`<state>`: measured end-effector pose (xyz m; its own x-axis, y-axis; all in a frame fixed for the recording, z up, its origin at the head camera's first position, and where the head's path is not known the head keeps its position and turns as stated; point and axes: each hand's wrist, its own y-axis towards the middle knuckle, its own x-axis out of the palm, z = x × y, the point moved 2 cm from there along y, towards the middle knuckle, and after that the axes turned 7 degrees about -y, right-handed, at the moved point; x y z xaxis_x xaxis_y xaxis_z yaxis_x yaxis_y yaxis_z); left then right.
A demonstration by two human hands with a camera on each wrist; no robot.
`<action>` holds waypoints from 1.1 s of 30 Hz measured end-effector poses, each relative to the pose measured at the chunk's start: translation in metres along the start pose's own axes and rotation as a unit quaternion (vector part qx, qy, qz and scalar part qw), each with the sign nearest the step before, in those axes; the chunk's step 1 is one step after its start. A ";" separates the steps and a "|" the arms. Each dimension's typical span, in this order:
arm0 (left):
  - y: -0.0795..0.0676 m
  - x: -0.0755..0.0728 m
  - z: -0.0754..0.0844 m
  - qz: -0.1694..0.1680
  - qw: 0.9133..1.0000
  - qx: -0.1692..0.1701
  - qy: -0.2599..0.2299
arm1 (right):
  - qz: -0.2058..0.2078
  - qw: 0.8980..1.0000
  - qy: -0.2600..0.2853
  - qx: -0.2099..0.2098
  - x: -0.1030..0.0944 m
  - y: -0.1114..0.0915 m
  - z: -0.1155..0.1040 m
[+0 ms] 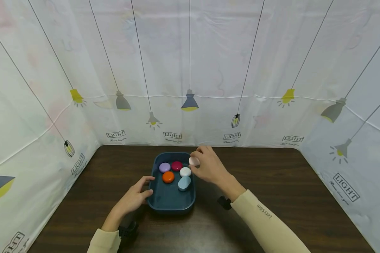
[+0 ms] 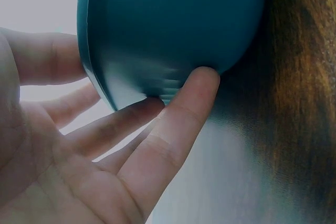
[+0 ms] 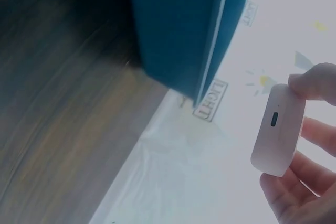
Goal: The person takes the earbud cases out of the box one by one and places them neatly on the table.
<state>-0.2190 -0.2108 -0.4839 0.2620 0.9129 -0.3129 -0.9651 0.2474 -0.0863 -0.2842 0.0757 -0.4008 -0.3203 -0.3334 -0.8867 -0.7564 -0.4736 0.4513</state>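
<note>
My right hand (image 1: pixel 209 165) pinches a pale pinkish earbud case (image 3: pixel 281 129) between thumb and fingers; a small charging port shows on its side. It is held at the far right corner of a dark teal tray (image 1: pixel 171 202). My left hand (image 1: pixel 131 200) grips the tray's left side, with fingers at the rim and fingertips against the outer wall in the left wrist view. Inside the tray lie a lilac rounded case (image 1: pixel 164 167), a crimson one (image 1: pixel 177 166), an orange one (image 1: pixel 168 177), a white one (image 1: pixel 185 172) and a light blue one (image 1: pixel 184 183).
The tray stands on a dark wood-grain table (image 1: pixel 256 203), close to its far edge. A white curtain (image 1: pixel 190 52) printed with hanging lamps surrounds the table's back and sides. A dark band (image 1: pixel 224 202) is worn on the right wrist.
</note>
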 end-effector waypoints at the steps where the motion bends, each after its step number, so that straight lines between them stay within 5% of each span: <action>1: 0.000 0.000 0.000 0.001 1.000 0.001 0.000 | 0.004 1.000 -0.003 0.001 0.001 0.002 0.003; 17: 0.000 0.000 0.000 0.004 1.000 0.002 0.004 | -0.037 0.993 0.025 0.112 0.031 0.014 0.050; 33: 0.000 0.000 0.001 -0.003 1.000 0.009 0.006 | -0.100 0.983 0.008 0.153 0.079 0.011 0.067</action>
<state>-0.2188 -0.2107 -0.4826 0.2668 0.9077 -0.3240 -0.9635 0.2582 -0.0702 -0.3563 0.0991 -0.4727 -0.1395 -0.2730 -0.9519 -0.9403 -0.2649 0.2137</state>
